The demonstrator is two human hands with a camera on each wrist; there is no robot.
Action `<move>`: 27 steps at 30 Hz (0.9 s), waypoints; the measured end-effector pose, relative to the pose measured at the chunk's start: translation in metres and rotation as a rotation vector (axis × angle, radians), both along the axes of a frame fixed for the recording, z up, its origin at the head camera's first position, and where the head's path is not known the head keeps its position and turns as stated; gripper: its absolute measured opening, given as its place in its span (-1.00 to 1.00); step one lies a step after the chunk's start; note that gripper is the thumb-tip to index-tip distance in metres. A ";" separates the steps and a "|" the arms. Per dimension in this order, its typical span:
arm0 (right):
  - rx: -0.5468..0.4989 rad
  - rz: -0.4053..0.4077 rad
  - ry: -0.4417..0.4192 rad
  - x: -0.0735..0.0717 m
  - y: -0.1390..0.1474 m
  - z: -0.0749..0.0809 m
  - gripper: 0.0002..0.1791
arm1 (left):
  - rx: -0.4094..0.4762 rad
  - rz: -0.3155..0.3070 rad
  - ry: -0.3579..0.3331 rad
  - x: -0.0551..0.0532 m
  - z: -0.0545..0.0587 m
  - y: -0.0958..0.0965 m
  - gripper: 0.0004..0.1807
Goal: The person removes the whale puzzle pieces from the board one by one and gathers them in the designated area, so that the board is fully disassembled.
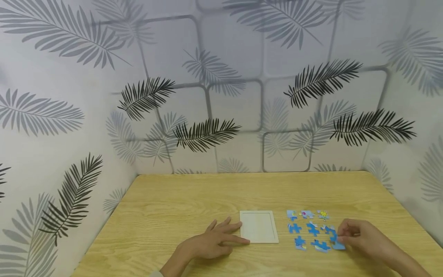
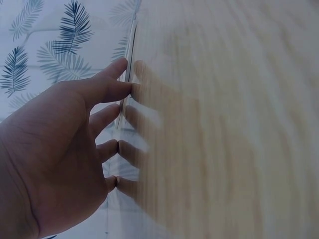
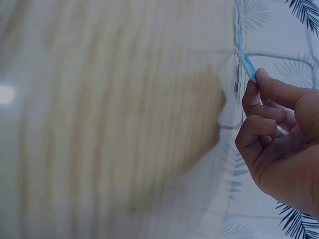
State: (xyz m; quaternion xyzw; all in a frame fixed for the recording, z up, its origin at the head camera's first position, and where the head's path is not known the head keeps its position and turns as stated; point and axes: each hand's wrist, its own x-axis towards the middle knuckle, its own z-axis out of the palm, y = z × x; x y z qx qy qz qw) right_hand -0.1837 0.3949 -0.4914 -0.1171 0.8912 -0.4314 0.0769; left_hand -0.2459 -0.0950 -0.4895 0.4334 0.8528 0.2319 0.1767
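My left hand [image 1: 215,241] rests on the table with its fingers spread, two fingertips touching the left side of a shallow square off-white puzzle frame [image 1: 275,233]. In the left wrist view, the fingertips of that hand [image 2: 57,149] meet the tabletop. Between thumb and forefinger my right hand [image 1: 366,239] pinches a blue jigsaw puzzle piece [image 1: 339,245]. Seen from the right wrist, this puzzle piece [image 3: 248,67] is tilted up from the table, and the other fingers are curled. Several loose puzzle pieces [image 1: 313,229] lie in rows between the frame and my right hand.
One loose piece in the far row carries a yellow sun [image 1: 323,214]. The light wood table [image 1: 180,200] meets a wall [image 1: 235,104] with a leaf pattern along its back edge. More patterned wall stands at the left and right.
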 end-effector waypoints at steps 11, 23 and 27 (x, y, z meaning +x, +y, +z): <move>0.199 0.052 0.138 0.002 -0.001 -0.001 -0.86 | 0.006 0.002 -0.002 0.000 0.002 0.003 -0.48; 0.217 -0.130 0.378 0.008 -0.017 0.019 -0.95 | -0.026 0.014 0.080 0.002 0.002 0.004 -0.44; 0.241 -0.090 0.607 0.008 -0.032 0.031 -0.78 | -0.034 -0.003 0.145 0.005 0.005 0.001 -0.41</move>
